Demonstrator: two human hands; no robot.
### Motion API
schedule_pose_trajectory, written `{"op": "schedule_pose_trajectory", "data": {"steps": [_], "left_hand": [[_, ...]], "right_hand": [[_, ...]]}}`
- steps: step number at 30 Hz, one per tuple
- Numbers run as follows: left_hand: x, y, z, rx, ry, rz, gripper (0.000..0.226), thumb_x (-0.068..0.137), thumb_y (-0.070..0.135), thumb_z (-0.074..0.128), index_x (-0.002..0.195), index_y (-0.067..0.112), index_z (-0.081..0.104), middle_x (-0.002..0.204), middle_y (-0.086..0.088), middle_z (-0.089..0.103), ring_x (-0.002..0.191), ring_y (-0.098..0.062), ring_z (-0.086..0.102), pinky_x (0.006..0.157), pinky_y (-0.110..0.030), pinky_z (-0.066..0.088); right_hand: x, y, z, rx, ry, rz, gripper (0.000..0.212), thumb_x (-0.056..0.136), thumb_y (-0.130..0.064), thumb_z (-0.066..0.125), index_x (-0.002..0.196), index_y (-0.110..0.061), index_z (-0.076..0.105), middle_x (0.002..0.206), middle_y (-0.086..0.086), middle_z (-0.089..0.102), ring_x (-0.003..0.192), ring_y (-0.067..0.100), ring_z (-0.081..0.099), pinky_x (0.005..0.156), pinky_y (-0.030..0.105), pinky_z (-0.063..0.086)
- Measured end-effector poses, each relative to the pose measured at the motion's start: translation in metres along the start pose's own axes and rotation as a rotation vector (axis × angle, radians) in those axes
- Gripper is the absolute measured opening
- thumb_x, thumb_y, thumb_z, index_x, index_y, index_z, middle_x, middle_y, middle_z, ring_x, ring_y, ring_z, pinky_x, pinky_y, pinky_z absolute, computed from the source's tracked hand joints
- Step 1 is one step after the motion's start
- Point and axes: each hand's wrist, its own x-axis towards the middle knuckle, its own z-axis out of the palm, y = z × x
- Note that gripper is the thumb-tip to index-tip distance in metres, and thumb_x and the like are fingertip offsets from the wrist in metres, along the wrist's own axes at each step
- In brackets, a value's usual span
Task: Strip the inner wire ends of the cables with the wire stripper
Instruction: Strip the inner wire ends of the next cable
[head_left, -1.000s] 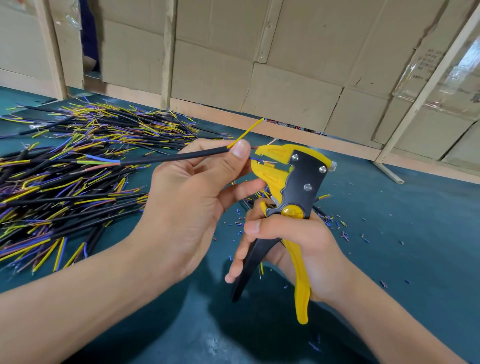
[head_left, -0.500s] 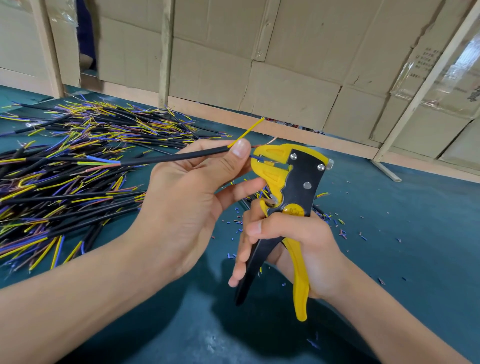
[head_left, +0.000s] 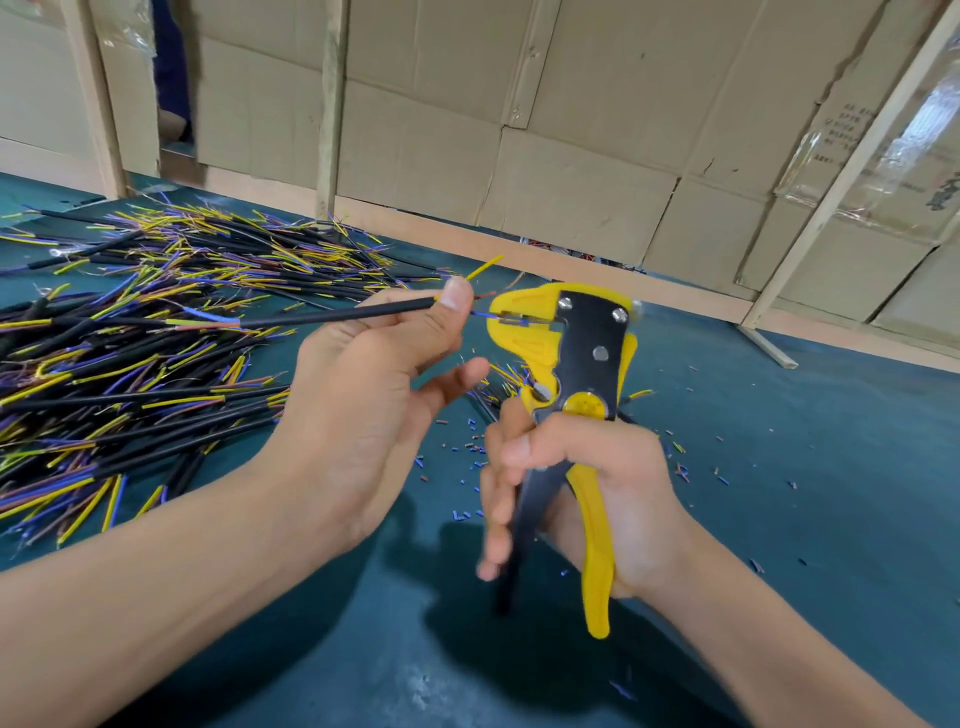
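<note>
My left hand (head_left: 363, 410) pinches a black cable (head_left: 332, 315) near its end, between thumb and fingers. The cable's blue inner wire (head_left: 485, 314) reaches into the jaws of the yellow and black wire stripper (head_left: 576, 353); its yellow inner wire (head_left: 485, 266) sticks up and away behind my thumb. My right hand (head_left: 582, 483) grips the stripper's handles, head upright, with the black handle and the yellow handle close together in my fist.
A large pile of black cables (head_left: 130, 353) with yellow, blue and brown ends covers the left of the green table (head_left: 779, 493). Small bits of cut insulation (head_left: 467, 452) lie scattered around the stripper. Cardboard panels and wooden posts stand behind the table.
My right hand has squeezed the handles closer together. The blue wire now lies in the stripper's jaws. Both hands stay in nearly the same place.
</note>
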Motion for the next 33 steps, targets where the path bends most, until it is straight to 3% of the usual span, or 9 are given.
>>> {"op": "schedule_pose_trajectory", "data": {"steps": [4, 7, 10, 16, 19, 22, 25, 29, 33], "left_hand": [[0.007, 0.003, 0.001, 0.052, 0.021, 0.029, 0.022, 0.091, 0.014, 0.066, 0.069, 0.014, 0.067, 0.073, 0.001, 0.057, 0.074, -0.015, 0.056, 0.068, -0.03, 0.056], [0.012, 0.004, -0.002, -0.041, 0.139, -0.042, 0.021, 0.096, 0.012, 0.062, 0.075, 0.011, 0.064, 0.066, 0.004, 0.058, 0.066, -0.015, 0.059, 0.067, -0.033, 0.059], [0.023, 0.012, -0.012, 0.025, 0.165, -0.02, 0.019, 0.097, 0.014, 0.062, 0.078, 0.01, 0.062, 0.067, 0.004, 0.059, 0.064, -0.016, 0.062, 0.064, -0.032, 0.059], [0.023, 0.0, -0.018, 0.592, -0.15, -0.039, 0.014, 0.103, 0.013, 0.053, 0.092, 0.004, 0.052, 0.074, -0.009, 0.071, 0.064, -0.026, 0.066, 0.049, -0.034, 0.051], [0.022, -0.005, -0.022, 1.26, -0.38, 0.125, 0.02, 0.1, 0.027, 0.057, 0.081, 0.021, 0.052, 0.069, 0.003, 0.069, 0.061, -0.017, 0.064, 0.06, -0.035, 0.054], [0.029, -0.006, -0.017, 1.498, -0.521, 0.303, 0.018, 0.098, 0.031, 0.06, 0.082, 0.026, 0.053, 0.067, 0.004, 0.064, 0.064, -0.017, 0.057, 0.067, -0.037, 0.049], [0.04, -0.008, -0.008, 1.584, -0.648, 0.429, 0.013, 0.098, 0.034, 0.06, 0.099, 0.024, 0.068, 0.08, 0.002, 0.061, 0.076, -0.021, 0.056, 0.074, -0.039, 0.049], [0.046, -0.016, 0.0, 1.59, -0.73, 0.597, 0.019, 0.095, 0.042, 0.062, 0.105, 0.033, 0.076, 0.087, 0.004, 0.059, 0.083, -0.023, 0.059, 0.071, -0.031, 0.043], [0.048, -0.027, -0.003, 1.457, -0.695, 0.569, 0.015, 0.089, 0.035, 0.072, 0.102, 0.031, 0.08, 0.081, 0.008, 0.059, 0.075, -0.013, 0.058, 0.07, -0.03, 0.047]], "right_hand": [[0.003, 0.002, -0.006, 0.035, -0.004, -0.05, 0.016, 0.07, -0.015, 0.07, 0.07, -0.001, 0.064, 0.067, 0.025, 0.061, 0.059, 0.04, 0.065, 0.066, 0.056, 0.057], [0.004, 0.001, -0.009, 0.107, 0.061, -0.1, 0.009, 0.072, -0.011, 0.066, 0.065, -0.005, 0.065, 0.067, 0.021, 0.06, 0.06, 0.039, 0.064, 0.065, 0.054, 0.057], [0.004, -0.007, -0.017, 0.136, 0.19, -0.198, 0.019, 0.078, -0.014, 0.059, 0.061, -0.007, 0.066, 0.065, 0.019, 0.058, 0.06, 0.037, 0.064, 0.065, 0.051, 0.058], [0.009, -0.012, -0.037, 0.127, 0.625, -0.329, 0.022, 0.09, -0.01, 0.061, 0.069, -0.004, 0.062, 0.066, 0.017, 0.058, 0.06, 0.037, 0.065, 0.068, 0.051, 0.061], [0.011, -0.012, -0.046, 0.032, 0.888, -0.42, 0.015, 0.089, -0.006, 0.067, 0.079, 0.001, 0.058, 0.06, 0.013, 0.061, 0.053, 0.034, 0.066, 0.059, 0.046, 0.061], [0.011, -0.014, -0.054, -0.063, 1.006, -0.518, 0.024, 0.09, -0.005, 0.068, 0.069, -0.006, 0.056, 0.056, 0.007, 0.062, 0.05, 0.03, 0.064, 0.063, 0.051, 0.061], [0.008, -0.019, -0.057, -0.113, 0.891, -0.478, 0.028, 0.092, -0.011, 0.07, 0.067, -0.005, 0.062, 0.065, 0.012, 0.068, 0.055, 0.033, 0.065, 0.063, 0.046, 0.059], [0.001, -0.032, -0.058, 0.005, 0.467, -0.115, 0.035, 0.072, -0.035, 0.084, 0.074, -0.006, 0.065, 0.08, 0.022, 0.068, 0.06, 0.033, 0.063, 0.07, 0.045, 0.059], [-0.005, -0.032, -0.062, -0.212, 0.293, -0.006, 0.021, 0.07, -0.009, 0.082, 0.073, -0.003, 0.063, 0.078, 0.021, 0.058, 0.065, 0.028, 0.063, 0.065, 0.04, 0.057]]}}
